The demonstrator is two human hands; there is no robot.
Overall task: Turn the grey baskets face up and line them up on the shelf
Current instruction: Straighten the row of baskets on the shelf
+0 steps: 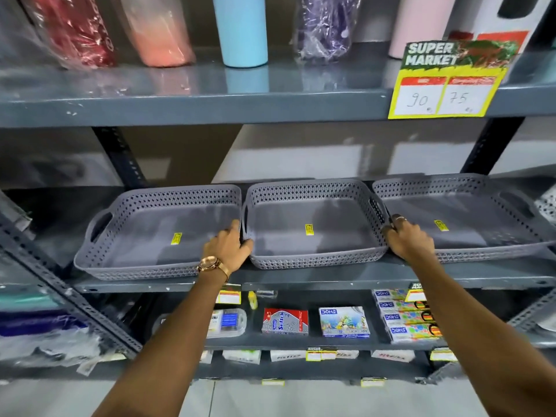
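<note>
3 grey perforated plastic baskets (313, 224) face up, in row on grey metal shelf (301, 281). Left hand (231, 245), right hand (406, 239) grip middle basket's sides; final alignment remains.

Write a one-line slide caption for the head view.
Both hands, left and right, hold the middle grey basket between two others, all face up.

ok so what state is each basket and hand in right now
left basket: face up, on the shelf
middle basket: face up, gripped at both sides
right basket: face up, on the shelf
left hand: closed on the middle basket's left rim
right hand: closed on the middle basket's right rim
</note>
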